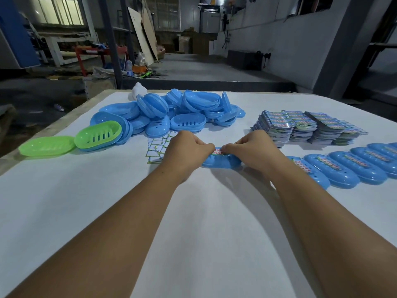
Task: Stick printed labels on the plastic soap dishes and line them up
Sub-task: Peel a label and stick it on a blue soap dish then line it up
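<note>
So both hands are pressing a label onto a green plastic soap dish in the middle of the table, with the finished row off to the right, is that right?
Not quite: the oval plastic soap dish under the left hand and right hand is blue, not green, as the head view shows. The printed label and the finished row on the right are as you said.

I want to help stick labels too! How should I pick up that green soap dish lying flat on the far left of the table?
Take the green soap dish by its long rim, thumb on one long side and fingers on the other, reaching down from above. It lies flat and apart from the tilted green dish beside it, so both long edges look free.
</note>
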